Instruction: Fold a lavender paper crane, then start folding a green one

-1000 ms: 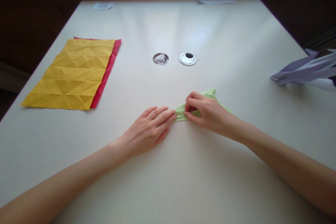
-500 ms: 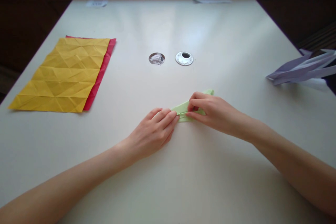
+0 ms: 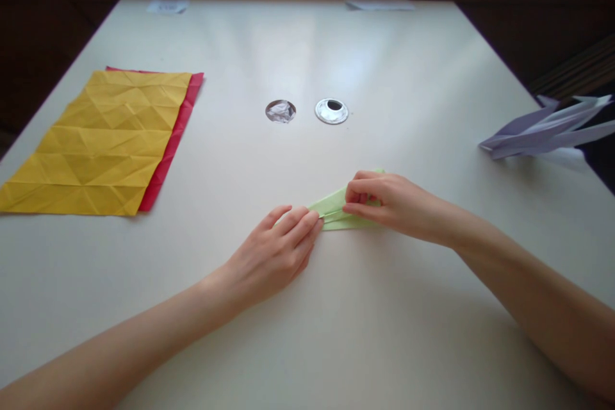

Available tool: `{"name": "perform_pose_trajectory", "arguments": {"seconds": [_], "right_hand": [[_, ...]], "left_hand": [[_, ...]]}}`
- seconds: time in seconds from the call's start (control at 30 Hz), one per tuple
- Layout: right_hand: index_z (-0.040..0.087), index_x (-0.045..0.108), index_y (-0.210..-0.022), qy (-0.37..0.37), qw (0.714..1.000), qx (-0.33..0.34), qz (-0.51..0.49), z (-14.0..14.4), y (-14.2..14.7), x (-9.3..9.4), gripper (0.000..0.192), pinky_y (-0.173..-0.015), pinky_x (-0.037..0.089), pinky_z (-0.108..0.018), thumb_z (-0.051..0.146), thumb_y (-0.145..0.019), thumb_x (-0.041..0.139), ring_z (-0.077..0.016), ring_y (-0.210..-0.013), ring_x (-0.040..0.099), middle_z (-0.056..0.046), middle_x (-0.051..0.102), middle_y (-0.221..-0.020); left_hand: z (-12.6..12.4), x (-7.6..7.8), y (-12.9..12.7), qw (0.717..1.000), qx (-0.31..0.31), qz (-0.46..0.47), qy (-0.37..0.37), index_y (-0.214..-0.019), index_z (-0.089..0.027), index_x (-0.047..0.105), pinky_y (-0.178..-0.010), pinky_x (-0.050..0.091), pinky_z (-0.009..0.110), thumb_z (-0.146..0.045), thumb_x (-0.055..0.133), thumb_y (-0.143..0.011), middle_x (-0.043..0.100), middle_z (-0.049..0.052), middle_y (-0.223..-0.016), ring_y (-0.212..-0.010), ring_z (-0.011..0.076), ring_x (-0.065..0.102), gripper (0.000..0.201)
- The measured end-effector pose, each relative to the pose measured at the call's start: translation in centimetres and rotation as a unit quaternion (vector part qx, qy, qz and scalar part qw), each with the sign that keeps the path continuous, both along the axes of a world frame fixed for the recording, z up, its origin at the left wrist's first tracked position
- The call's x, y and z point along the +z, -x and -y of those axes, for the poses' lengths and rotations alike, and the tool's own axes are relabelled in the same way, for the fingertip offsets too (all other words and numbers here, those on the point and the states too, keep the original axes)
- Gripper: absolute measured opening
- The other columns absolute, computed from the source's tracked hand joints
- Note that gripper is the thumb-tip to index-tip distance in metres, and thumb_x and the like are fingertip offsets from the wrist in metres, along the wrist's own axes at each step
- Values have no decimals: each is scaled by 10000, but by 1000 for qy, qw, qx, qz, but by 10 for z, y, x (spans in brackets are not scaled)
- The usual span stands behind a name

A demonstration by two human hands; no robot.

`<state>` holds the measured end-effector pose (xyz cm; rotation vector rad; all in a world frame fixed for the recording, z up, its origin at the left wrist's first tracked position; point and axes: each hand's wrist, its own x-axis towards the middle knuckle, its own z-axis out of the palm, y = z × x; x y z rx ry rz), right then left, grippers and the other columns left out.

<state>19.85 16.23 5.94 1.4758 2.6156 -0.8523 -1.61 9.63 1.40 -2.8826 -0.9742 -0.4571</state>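
I am looking down on a pale, glossy bench (image 3: 336, 333) with dark wood panelling beyond its far edge. Nearest to me, my two bare forearms come in from the near corners and meet a little right of centre. My left hand (image 3: 271, 250) lies flat, fingertips pressing the near-left tip of a folded green paper (image 3: 331, 213); against a second ago it has curled a little closer and the paper's tip sits tighter under it. My right hand (image 3: 389, 202) has a narrow grip, thumb and fingers pinched on the paper's upper layer just right of the left fingertips. Over that second the green corner that poked out beyond the right hand has nearly vanished under it, so I judge the flap is being drawn down and the crease flattened.

The paper is a slim, pale green wedge of several layers, lying flat on the bench between the hands.

Further off, a creased yellow sheet (image 3: 100, 141) lies at the left over a red sheet (image 3: 175, 141). Two round holes (image 3: 280, 111) sit mid-bench. Folded lilac paper (image 3: 542, 134) rests at the right edge, and small white slips (image 3: 378, 3) lie at the far edge.
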Motion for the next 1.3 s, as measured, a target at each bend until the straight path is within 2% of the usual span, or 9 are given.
{"name": "perform_pose_trajectory", "arguments": {"seconds": [0.3, 0.73, 1.3], "right_hand": [[185, 459, -613, -68, 996, 22, 49, 7, 5, -2, 181, -556, 324, -238, 222, -789, 472, -95, -555, 447, 0, 509, -729], [187, 456, -635, -42, 997, 51, 35, 4, 0, -1, 156, -582, 335, -239, 222, -785, 478, -102, -595, 467, -1, 505, -775], [178, 417, -642, -66, 995, 49, 59, 7, 4, 0, 184, -581, 314, -225, 218, -821, 431, -100, -595, 435, -5, 477, -738]], "left_hand": [[0, 0, 0, 1000, 2, 0, 3, -1183, -102, 500, -970, 361, 358, -136, 415, -867, 573, 98, -1159, -1090, 203, 492, 329], [1, 2, 0, 1000, 2, -21, -12, -1188, -86, 497, -979, 328, 354, -122, 414, -863, 576, 85, -1160, -1080, 201, 489, 337], [2, 3, -1, 1000, 0, -20, -8, -1190, -84, 494, -982, 324, 349, -129, 410, -866, 575, 87, -1159, -1081, 201, 494, 337]]}}
